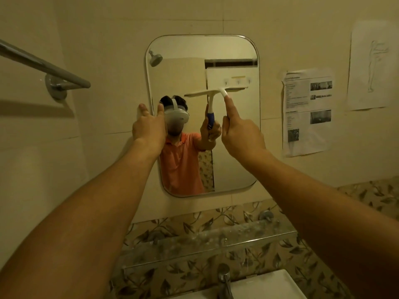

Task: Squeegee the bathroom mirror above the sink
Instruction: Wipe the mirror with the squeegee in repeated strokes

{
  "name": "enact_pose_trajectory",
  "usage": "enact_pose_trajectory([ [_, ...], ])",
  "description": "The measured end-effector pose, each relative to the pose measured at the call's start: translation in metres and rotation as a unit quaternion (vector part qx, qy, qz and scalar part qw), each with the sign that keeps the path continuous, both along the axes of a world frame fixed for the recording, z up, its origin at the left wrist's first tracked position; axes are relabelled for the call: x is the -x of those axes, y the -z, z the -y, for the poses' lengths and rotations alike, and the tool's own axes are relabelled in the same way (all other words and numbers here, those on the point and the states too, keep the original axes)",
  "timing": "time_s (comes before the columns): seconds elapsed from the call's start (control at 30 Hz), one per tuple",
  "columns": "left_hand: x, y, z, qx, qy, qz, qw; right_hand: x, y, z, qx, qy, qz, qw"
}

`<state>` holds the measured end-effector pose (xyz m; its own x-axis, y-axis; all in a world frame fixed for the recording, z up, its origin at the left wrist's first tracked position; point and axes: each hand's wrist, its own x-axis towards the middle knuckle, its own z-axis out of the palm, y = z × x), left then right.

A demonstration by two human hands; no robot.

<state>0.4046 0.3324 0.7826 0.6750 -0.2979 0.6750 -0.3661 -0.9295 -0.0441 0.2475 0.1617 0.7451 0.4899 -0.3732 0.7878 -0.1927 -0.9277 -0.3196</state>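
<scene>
White squeegee [216, 91] with its blade against the mirror [235, 160], upper right part of the glass, centre of frame.
Head view: right hand [243, 134] grips the handle, fingers curled round it, index finger laid straight up the neck toward the blade. Left hand [149, 126] spread, straight fingertips resting on the mirror's left edge and the wall tile beside it. Chrome towel bar [43, 63] upper left, printed sheets [307, 113] on the wall at right. Glass shelf [205, 239], faucet [224, 279], sink [272, 287] along the bottom.

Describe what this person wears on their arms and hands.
Nothing: the left hand and right hand are ungloved, no rings, watch or bracelets visible; the left forearm and right forearm are bare. The mirror reflects an orange short-sleeved shirt.
</scene>
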Motion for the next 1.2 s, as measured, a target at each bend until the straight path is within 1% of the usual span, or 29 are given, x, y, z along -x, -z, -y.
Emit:
enact_pose_trajectory([
  [0.2,0.001,0.001,-0.001,-0.007,-0.002,0.01,1.0,0.001,0.07,-0.005,-0.024,0.004,-0.024,0.999],
  [0.43,0.0,0.001,0.0,0.006,0.002,0.007,1.0,0.01,0.148,-0.009,-0.058,0.0,-0.045,0.997],
  [0.67,-0.004,0.002,-0.001,0.004,-0.001,0.012,1.0,0.022,0.221,-0.016,-0.082,-0.018,-0.072,0.994],
  [0.8,-0.004,0.003,0.0,0.004,-0.003,0.016,1.0,0.03,0.26,-0.016,-0.11,-0.037,-0.103,0.988],
  [0.9,-0.004,0.002,0.0,0.006,0.0,0.015,1.0,0.039,0.277,-0.008,-0.13,-0.051,-0.139,0.98],
  [0.97,-0.005,0.002,0.0,0.006,0.005,0.016,1.0,0.043,0.277,0.0,-0.129,-0.063,-0.154,0.978],
  [1.03,-0.007,0.004,0.001,0.007,0.002,0.02,1.0,0.045,0.26,0.007,-0.113,-0.075,-0.123,0.983],
  [1.1,-0.008,0.004,0.003,0.009,-0.002,0.024,1.0,0.046,0.222,0.012,-0.097,-0.088,-0.057,0.99],
  [1.2,-0.007,0.001,0.003,0.006,0.0,0.017,1.0,0.042,0.133,0.018,-0.051,-0.093,0.026,0.994],
])
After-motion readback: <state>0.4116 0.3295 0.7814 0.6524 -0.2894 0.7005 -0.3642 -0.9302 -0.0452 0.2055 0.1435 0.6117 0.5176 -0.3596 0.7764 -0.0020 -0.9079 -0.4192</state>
